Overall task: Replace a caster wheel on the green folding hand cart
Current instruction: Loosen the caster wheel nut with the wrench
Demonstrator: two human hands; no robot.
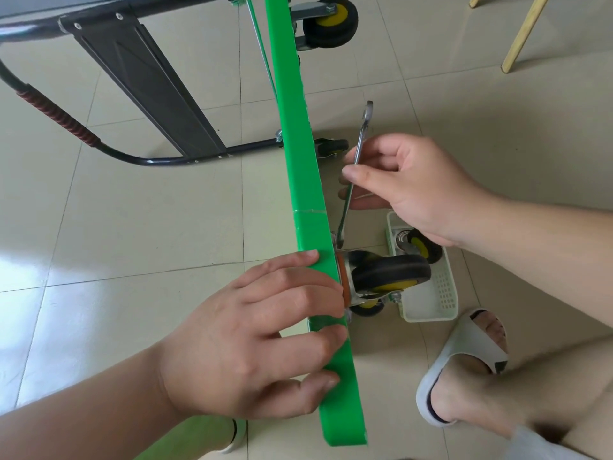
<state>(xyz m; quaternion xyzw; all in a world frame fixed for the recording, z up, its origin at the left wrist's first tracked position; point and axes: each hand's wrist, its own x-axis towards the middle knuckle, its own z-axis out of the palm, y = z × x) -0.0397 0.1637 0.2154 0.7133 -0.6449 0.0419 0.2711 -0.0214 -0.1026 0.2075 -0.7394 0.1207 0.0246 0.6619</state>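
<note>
The green cart deck (300,151) stands on its edge, running from the top of the view down to the bottom. A black caster wheel (389,272) with a yellow hub sticks out from its right face near me. My left hand (262,333) grips the deck's edge beside that caster. My right hand (403,187) pinches a silver wrench (355,167), whose lower jaw sits at the caster's mounting plate. A second caster (330,23) is mounted farther up the deck.
A white mesh basket (431,303) on the tiled floor holds another caster wheel (421,245). The cart's black folded handle (142,91) lies at the left. Wooden chair legs (524,31) stand at the top right. My slippered foot (464,363) is at the lower right.
</note>
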